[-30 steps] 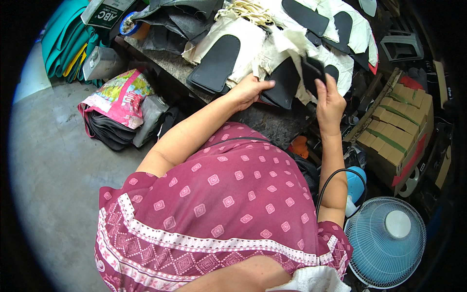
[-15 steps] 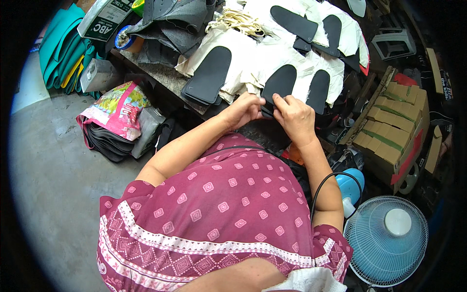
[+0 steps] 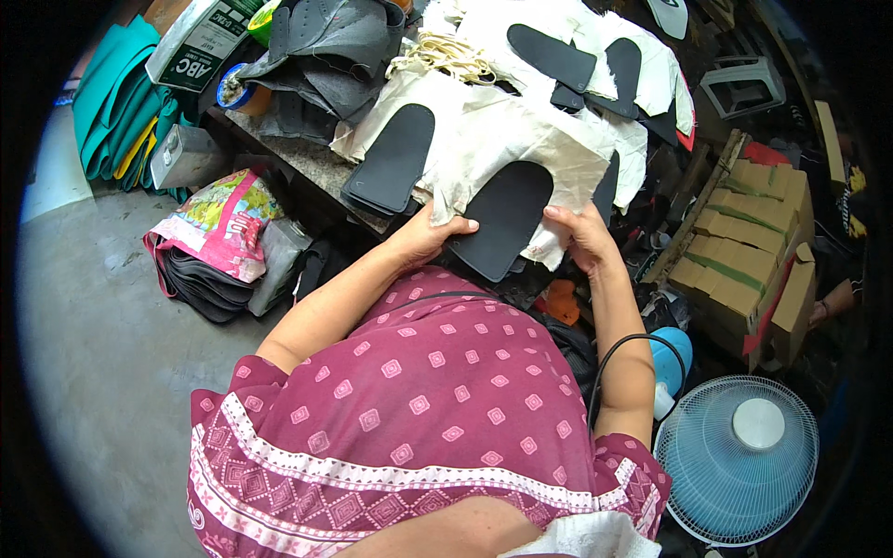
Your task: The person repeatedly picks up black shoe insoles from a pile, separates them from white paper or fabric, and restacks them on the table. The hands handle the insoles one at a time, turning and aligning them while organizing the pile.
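A black, round-ended flat piece with off-white cloth spread around its curved end is held up in front of me. My left hand is closed on its left edge, thumb on top. My right hand is closed on the cloth beside its right edge, thumb also on top; the fingers underneath are hidden. More black pieces lie stacked to the left on the table. Others, such as one piece at the back, rest on white cloth. Part of another piece shows behind my right hand.
Rubber bands and grey material lie at the table's back left. A pink bag stands on the floor at left. To the right are cardboard boxes, another person's forearm and a fan.
Both hands have moved apart, and the black piece with its cloth has come up and nearer to me. Another person's forearm and a cardboard piece now show at the right.
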{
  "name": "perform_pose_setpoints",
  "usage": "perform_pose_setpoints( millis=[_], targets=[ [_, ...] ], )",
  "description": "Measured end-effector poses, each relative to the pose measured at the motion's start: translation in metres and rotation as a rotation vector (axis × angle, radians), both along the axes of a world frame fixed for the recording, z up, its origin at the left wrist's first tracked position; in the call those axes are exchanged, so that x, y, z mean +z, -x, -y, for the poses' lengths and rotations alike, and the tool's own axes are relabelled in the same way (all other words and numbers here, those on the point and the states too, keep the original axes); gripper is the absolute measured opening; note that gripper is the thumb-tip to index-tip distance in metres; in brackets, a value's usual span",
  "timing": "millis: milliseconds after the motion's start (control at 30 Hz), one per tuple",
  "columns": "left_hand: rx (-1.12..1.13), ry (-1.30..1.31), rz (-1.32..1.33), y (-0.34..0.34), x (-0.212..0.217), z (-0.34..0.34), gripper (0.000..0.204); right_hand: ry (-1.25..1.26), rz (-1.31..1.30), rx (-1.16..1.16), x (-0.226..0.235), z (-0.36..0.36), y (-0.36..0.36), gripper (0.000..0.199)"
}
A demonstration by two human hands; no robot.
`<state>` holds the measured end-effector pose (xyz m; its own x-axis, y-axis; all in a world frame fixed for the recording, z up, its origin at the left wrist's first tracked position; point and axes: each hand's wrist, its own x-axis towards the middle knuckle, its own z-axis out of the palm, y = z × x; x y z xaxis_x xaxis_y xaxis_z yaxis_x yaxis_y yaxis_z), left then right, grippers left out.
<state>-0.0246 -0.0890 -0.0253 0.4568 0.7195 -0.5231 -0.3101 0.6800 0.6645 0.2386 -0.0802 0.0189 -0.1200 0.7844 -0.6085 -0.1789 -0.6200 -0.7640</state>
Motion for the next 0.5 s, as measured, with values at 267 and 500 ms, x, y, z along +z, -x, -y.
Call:
perform_pose_setpoints(
  millis=[267,500],
  targets=[
    [-0.654,-0.569,-0.8,0.01,0.046,-0.009,0.046,-0.134,0.374,0.172,-0.045,-0.006,0.016,0.027],
    [-0.328,-1.305,-0.891,-0.013,0.08,-0.021,0.025,-0.289,0.374,0.32,-0.063,-0.014,0.017,0.036]
  ],
)
